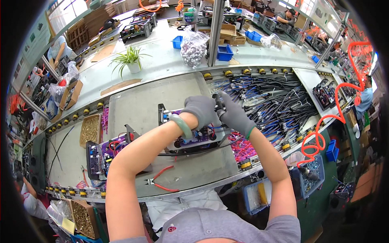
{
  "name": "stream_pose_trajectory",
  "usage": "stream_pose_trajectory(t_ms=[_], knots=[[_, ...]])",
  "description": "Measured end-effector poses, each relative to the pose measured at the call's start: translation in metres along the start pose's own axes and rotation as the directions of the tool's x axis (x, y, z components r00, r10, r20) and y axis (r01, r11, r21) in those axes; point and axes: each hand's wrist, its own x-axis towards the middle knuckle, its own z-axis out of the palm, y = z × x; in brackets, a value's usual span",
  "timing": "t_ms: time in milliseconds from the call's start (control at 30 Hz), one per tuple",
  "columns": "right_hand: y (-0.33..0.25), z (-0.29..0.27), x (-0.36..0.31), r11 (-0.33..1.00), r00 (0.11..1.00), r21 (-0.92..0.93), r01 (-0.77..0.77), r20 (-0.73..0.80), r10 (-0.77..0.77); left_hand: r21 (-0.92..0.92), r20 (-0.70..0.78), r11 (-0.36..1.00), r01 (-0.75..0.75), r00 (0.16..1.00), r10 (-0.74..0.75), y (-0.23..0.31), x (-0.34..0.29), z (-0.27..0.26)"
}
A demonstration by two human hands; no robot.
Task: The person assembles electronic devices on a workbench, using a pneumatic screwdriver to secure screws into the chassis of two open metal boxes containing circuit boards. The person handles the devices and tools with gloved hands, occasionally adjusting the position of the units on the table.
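Gloved left hand (200,109) and right hand (236,115) meet at a black part (219,104) (I cannot tell whether either grips it); the unit (200,143) sits beneath, near the board's (202,163) right edge.

I see a plant (133,66) on the tabletop (162,60). Right of the plant I make out a clear bag (193,50), a post (215,36) and, farther right, a blue bin (225,53); nearer me than the plant lies a brown strip (120,86).
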Motion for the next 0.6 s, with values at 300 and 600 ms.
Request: stream_pose_trajectory(t_ms=[300, 600], knots=[[0.006, 0.001, 0.002, 0.997, 0.998, -0.071, 0.026, 0.066, -0.022, 0.021, -0.09, 1.0, 0.018, 0.996, -0.016, -0.006, 0.001, 0.018], [0.005, 0.003, -0.001, 0.997, 0.997, 0.01, 0.079, 0.015, -0.079, 0.074, -0.221, 0.997, -0.031, 0.974, 0.047, -0.009, 0.01, 0.042]])
